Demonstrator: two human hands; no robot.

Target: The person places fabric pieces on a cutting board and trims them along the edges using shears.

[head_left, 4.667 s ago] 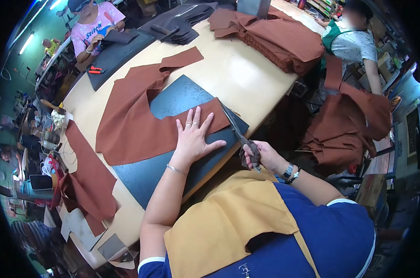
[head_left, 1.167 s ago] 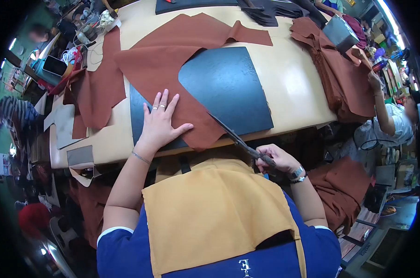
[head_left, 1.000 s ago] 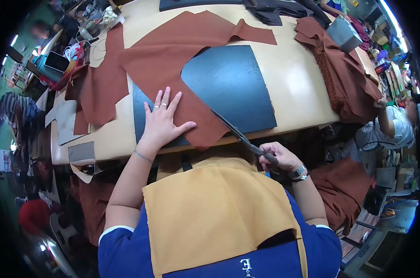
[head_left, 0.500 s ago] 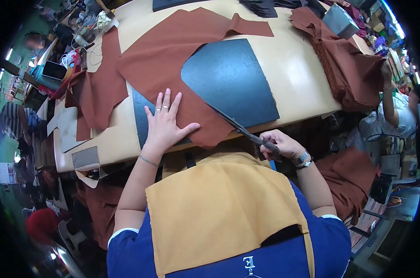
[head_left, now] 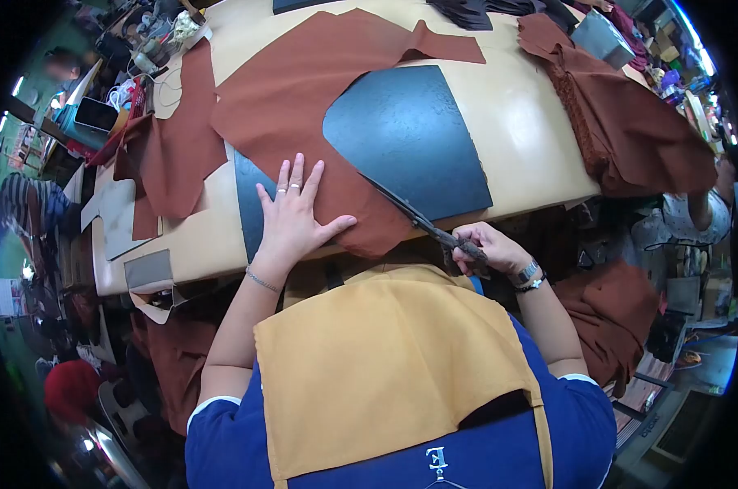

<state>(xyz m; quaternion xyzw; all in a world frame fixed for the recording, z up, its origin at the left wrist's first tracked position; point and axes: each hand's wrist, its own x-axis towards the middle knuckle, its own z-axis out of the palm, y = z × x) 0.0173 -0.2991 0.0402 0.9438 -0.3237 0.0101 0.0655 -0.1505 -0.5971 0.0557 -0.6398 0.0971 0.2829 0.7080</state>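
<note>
A large reddish-brown sheet, apparently leather [head_left: 304, 90], lies over a dark cutting board [head_left: 401, 130] on the table. My left hand [head_left: 292, 216] presses flat on the sheet's near part, fingers spread and thumb out to the right. With my right hand [head_left: 489, 248] I grip a pair of scissors [head_left: 422, 220] by dark, wrapped-looking handles. The long blades point up and left and lie along the sheet's right edge, beside the bare board. How far the blades are parted I cannot make out.
Another brown piece [head_left: 186, 147] lies at the table's left, beside grey templates [head_left: 120, 216]. A brown stack [head_left: 621, 106] hangs over the right edge near a person in a white top [head_left: 678, 220]. A red basket [head_left: 112, 147] stands at the far left.
The scissors have shifted slightly left and up along the sheet's edge with my right hand. My left hand stays flat on the sheet. At right, the person's arm and the brown stack have moved.
</note>
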